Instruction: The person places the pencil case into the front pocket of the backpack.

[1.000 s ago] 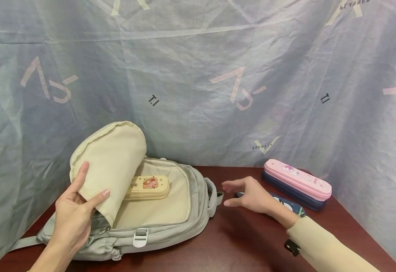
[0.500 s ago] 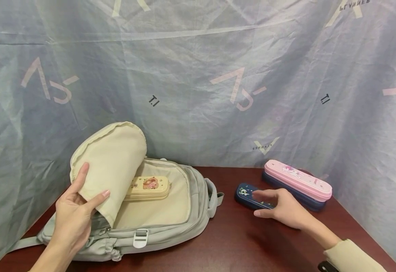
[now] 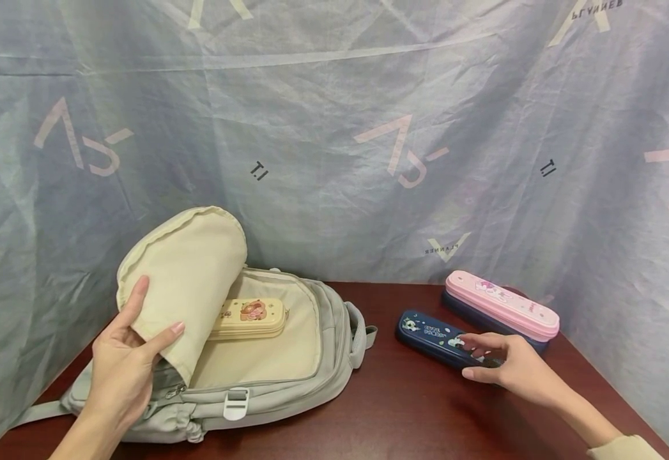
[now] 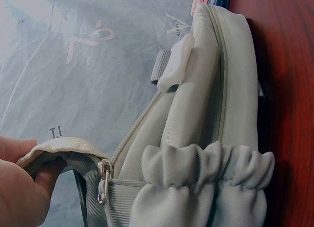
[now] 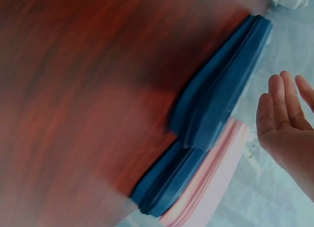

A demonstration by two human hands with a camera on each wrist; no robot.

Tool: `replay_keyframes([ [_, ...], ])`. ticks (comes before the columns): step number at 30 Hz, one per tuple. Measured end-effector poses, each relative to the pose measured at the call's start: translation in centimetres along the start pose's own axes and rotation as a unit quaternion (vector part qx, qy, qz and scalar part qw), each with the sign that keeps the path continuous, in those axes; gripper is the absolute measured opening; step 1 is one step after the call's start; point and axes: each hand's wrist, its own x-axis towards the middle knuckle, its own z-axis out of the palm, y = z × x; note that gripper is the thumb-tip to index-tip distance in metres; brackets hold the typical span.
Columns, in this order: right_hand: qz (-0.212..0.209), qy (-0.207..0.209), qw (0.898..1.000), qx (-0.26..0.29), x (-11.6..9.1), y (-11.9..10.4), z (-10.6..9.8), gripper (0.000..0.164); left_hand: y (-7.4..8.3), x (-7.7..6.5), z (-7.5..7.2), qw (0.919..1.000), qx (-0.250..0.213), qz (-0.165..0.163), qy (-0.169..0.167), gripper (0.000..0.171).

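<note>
Head view: pale grey backpack (image 3: 337,332), one, its cream flap (image 3: 193,281) lifted; left hand (image 3: 120,364) pinching the flap's edge at the backpack's left part. Yellow pencil case (image 3: 253,317), one, inside the backpack. Navy pencil case (image 3: 429,335), printed, right of the backpack on a red-brown table (image 3: 363,409). Right hand (image 3: 519,368), farther right of the backpack, fingers loosely extended over the navy pencil case's near end, gripping nothing. Pink pencil case (image 3: 503,305), farthest right of the backpack, atop a second navy case (image 3: 455,305).

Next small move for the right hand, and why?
Probably lower the right hand and pinch the lone navy case: it hangs open over the case's near end, not gripping, while the left hand holds the backpack flap up.
</note>
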Motion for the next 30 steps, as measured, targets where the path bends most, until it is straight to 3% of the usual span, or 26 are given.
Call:
replay_keyframes([
  [12, 0.018, 0.055, 0.997, -0.049, -1.2, 3.0, -1.4, 0.058, -0.1, 0.0, 0.1, 0.9998, -0.006, 0.017, -0.005, 0.095],
  [21, 0.033, 0.050, 0.994, -0.088, -0.9, 5.0, -2.4, 0.063, -0.1, 0.0, 0.1, 0.9997, -0.008, 0.020, -0.009, 0.096],
  [30, 0.044, 0.019, 0.997, -0.054, -0.7, 5.6, -2.6, 0.072, -0.1, 0.1, 0.1, 0.9998, -0.007, 0.019, -0.009, 0.097],
])
